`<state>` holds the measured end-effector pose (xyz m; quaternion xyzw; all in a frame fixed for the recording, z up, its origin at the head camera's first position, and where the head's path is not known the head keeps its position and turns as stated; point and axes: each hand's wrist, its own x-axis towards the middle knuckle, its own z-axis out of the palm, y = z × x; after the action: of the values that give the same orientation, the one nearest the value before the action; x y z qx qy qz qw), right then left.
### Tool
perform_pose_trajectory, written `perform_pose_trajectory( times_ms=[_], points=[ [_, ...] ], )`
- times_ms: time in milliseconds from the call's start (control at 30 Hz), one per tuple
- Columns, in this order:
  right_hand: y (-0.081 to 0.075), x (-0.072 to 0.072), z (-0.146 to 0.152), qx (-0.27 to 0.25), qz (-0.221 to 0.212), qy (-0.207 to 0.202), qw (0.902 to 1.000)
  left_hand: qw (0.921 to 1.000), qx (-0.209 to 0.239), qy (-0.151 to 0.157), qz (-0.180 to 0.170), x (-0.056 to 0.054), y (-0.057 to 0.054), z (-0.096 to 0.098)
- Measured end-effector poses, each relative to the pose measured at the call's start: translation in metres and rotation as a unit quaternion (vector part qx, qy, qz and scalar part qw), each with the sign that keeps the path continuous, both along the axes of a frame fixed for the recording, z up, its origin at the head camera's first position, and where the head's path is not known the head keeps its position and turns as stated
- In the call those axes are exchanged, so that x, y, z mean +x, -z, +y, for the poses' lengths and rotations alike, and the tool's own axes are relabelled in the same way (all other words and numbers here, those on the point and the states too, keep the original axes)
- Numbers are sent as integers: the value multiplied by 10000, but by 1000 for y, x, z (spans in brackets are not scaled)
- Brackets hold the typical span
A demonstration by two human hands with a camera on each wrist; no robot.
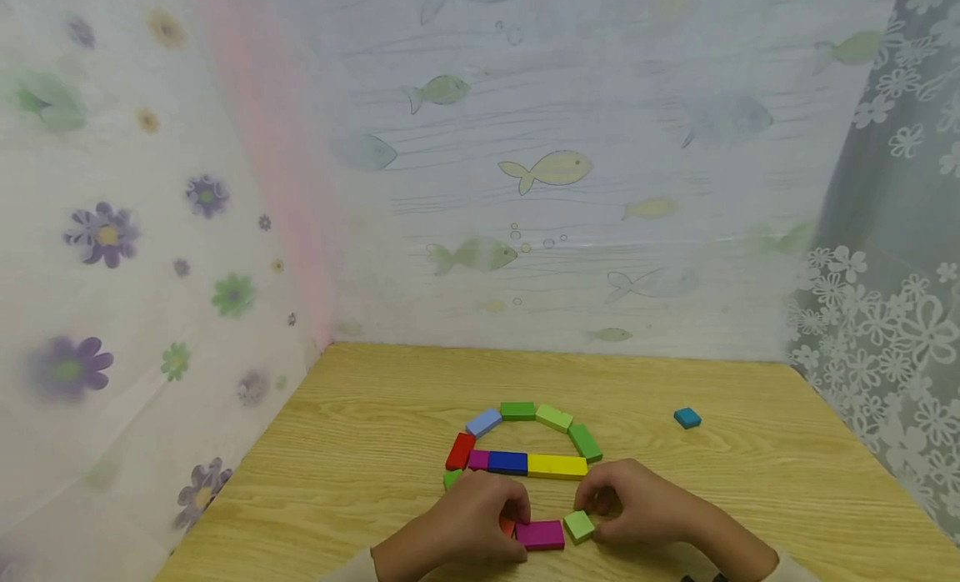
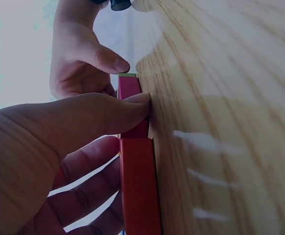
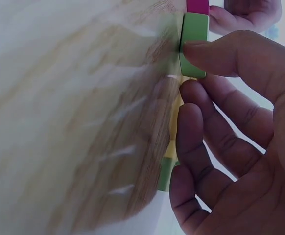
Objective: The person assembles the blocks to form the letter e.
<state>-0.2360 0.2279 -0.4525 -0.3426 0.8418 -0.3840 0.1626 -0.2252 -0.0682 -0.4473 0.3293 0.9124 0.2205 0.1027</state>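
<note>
Wood-grain laminate covers the surface [image 1: 360, 449] where a person's two hands work at a ring of painted blocks; no brand, label or lettering can be read on any block or on the printed sheets behind.

The left hand [image 1: 468, 528] pinches a magenta block [image 1: 540, 534] at the near edge of the ring, thumb lying across its top face in the left wrist view, with a red-orange block [image 2: 138, 186] touching that block's left end under the fingers. The right hand [image 1: 645, 507] grips a small light-green block [image 1: 579, 525], thumb on top and fingers curled beside it; this block sits tilted, just touching the magenta block's right end.

The blocks are flat, matte and solid-coloured, with sharp edges. Farther off, a straight row of magenta, blue [image 1: 507, 463] and yellow [image 1: 557, 466] pieces runs left to right, and an arch of red [image 1: 460, 451], pale blue, and three green pieces curves over its far side. A small green piece [image 1: 451, 479] lies at the row's left end.

A teal block [image 1: 687, 417] lies alone, well apart to the right. Translucent sheets printed with fish [image 1: 551, 169] and flowers stand at the far and left sides.
</note>
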Motion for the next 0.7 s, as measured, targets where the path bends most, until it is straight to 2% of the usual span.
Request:
perform_pose_trajectory(
  times_ms=[267, 700],
  points=[
    [-1, 1, -1, -45, 87, -114, 9999, 10000, 18, 53, 62, 0, 0, -1],
    [-1, 2, -3, -10, 63, -164, 9998, 10000, 8, -27, -1, 1, 0, 0]
  ],
)
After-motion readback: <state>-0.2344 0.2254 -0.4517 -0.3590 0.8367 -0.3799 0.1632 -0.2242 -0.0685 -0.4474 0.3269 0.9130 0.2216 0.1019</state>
